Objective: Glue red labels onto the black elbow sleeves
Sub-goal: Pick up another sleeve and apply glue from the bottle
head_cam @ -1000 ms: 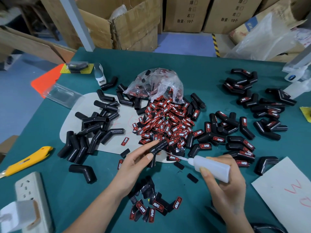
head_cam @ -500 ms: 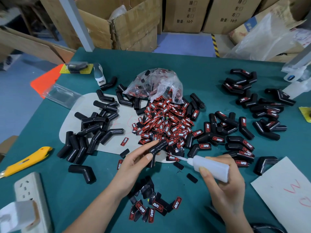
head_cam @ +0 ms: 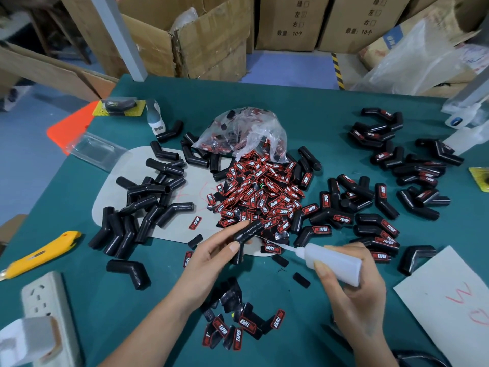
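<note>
At the lower centre of the frame the left hand [head_cam: 211, 256] holds a black elbow sleeve [head_cam: 247, 235], its fingers [head_cam: 232, 229] and thumb clamped around the bent piece so one leg points up and to the right. The right hand [head_cam: 354, 287], lower right, grips a white glue bottle [head_cam: 334, 262] with its fingers curled round the body; the thin nozzle points left and reaches to the held sleeve, though actual contact cannot be made out. Just above the hands, at the middle of the green bench [head_cam: 317, 107], lies a heap of red labels [head_cam: 260, 194] spilling from a clear plastic bag [head_cam: 240, 133]. Unlabelled sleeves [head_cam: 148, 202] lie in a loose group at the centre left, partly on a pale grey sheet [head_cam: 201, 181]. Labelled sleeves [head_cam: 375, 223] spread across the right half of the frame. A small cluster of loose labels [head_cam: 238, 329] lies near the bottom centre between the forearms. A yellow utility knife [head_cam: 42, 254] lies at the left edge, with a white power strip [head_cam: 45, 300] in the lower left corner.
</note>
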A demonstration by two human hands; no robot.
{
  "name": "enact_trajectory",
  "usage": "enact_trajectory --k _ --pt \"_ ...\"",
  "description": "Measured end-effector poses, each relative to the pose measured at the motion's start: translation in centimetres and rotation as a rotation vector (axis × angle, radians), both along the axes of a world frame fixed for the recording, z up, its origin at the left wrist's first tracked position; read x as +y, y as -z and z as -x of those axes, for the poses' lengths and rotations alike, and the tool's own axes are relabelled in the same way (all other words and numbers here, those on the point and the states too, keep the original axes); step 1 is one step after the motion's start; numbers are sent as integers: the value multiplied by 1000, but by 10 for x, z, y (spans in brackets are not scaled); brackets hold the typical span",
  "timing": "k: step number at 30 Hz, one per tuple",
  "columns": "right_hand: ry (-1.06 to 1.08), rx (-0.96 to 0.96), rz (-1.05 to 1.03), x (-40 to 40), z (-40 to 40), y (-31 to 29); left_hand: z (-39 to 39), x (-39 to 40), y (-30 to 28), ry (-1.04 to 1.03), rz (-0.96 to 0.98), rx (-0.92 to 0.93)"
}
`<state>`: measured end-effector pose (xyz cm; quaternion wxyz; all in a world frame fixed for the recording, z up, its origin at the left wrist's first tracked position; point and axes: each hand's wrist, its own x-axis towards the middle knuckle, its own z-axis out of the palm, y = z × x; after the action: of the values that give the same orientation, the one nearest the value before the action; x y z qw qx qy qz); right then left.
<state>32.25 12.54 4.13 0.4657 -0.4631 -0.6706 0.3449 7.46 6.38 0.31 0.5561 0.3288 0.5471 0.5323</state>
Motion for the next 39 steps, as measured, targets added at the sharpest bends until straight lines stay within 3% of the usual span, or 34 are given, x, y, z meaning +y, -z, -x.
enact_trajectory --k 39 --pt "43 63 40 1 0 -4 3 0 7 13 -14 -10"
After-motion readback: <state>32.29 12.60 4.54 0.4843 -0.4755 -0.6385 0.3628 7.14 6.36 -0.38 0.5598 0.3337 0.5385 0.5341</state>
